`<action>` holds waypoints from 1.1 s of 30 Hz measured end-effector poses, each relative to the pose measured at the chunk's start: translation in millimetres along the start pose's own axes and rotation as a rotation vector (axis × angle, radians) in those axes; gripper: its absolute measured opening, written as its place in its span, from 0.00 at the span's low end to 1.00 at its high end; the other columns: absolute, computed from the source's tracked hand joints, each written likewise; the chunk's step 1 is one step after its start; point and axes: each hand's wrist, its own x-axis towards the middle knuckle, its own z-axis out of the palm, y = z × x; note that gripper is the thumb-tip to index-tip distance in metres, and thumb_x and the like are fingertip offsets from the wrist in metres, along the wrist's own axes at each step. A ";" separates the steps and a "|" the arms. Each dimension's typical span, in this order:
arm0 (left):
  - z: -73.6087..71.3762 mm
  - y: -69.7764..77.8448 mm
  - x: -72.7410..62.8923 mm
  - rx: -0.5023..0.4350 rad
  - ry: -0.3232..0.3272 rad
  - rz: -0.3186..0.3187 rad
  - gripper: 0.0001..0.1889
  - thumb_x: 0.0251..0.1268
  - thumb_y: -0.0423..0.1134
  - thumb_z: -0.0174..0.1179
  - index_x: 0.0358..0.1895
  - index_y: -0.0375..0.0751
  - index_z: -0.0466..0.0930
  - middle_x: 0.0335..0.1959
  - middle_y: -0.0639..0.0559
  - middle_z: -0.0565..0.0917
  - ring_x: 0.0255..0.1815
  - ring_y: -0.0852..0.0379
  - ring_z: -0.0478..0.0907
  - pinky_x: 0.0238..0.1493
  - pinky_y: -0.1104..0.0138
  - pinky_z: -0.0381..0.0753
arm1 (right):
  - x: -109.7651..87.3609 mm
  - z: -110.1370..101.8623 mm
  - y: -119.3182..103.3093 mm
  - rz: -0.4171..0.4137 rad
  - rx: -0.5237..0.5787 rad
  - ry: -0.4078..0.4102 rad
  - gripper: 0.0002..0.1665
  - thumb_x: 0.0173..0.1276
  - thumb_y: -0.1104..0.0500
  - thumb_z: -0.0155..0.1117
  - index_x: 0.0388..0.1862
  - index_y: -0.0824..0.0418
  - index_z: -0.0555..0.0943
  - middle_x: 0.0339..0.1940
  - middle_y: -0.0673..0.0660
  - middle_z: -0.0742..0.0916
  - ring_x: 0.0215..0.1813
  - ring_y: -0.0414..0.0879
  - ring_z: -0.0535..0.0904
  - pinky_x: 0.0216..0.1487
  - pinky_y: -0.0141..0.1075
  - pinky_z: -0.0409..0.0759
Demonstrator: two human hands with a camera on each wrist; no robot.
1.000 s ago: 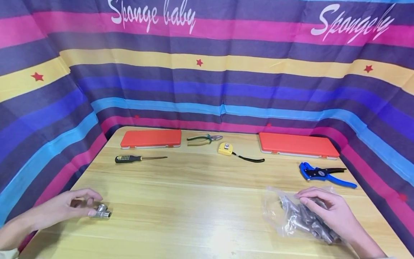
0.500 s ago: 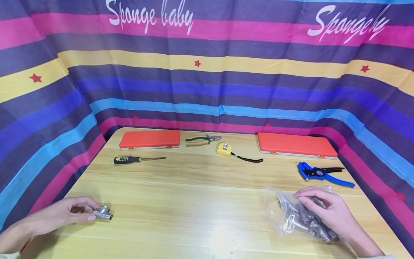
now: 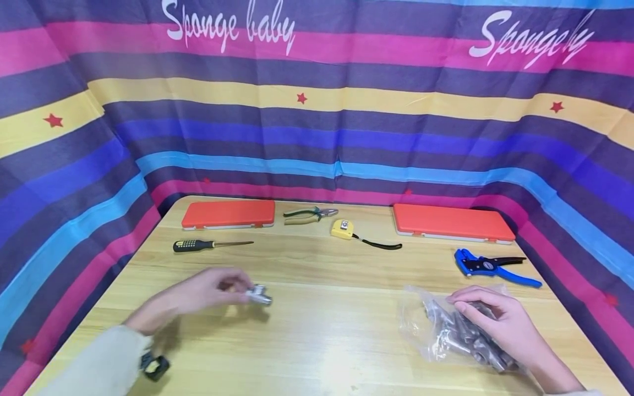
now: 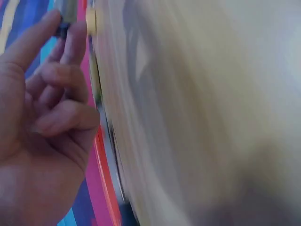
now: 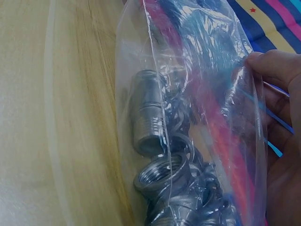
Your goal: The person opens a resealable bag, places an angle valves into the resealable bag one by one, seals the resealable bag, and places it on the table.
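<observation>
My left hand (image 3: 213, 290) pinches a small silvery metal pipe fitting (image 3: 259, 295), branched like a tee, at its fingertips. Hand and fitting hang over the left middle of the table, with a shadow beneath. In the left wrist view, thumb and forefinger meet on a small dark bit of it, and the other fingers curl loosely. On the right, my right hand (image 3: 502, 324) pinches the edge of a clear plastic bag (image 3: 413, 324). Several threaded metal fittings (image 5: 149, 113) lie inside the bag, seen closely in the right wrist view; some are hidden behind others.
Along the back lie two red cases (image 3: 228, 213), pliers (image 3: 309, 215) and a yellow tape measure (image 3: 343, 228). A screwdriver (image 3: 198, 245) lies at the left, a blue wire stripper (image 3: 487, 265) beyond the bag. A striped curtain (image 3: 317, 132) surrounds the table (image 3: 307, 269).
My left hand has taken up the fitting from the left front and carried it right and farther back. The right hand stays at the bag, nearly still.
</observation>
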 end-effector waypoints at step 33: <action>235.3 174.0 210.5 0.274 0.036 0.037 0.10 0.68 0.53 0.76 0.50 0.63 0.94 0.36 0.72 0.91 0.29 0.73 0.76 0.34 0.80 0.74 | 1.1 2.2 0.7 0.025 -0.027 -0.010 0.12 0.73 0.73 0.70 0.47 0.60 0.92 0.48 0.47 0.94 0.54 0.32 0.87 0.54 0.20 0.81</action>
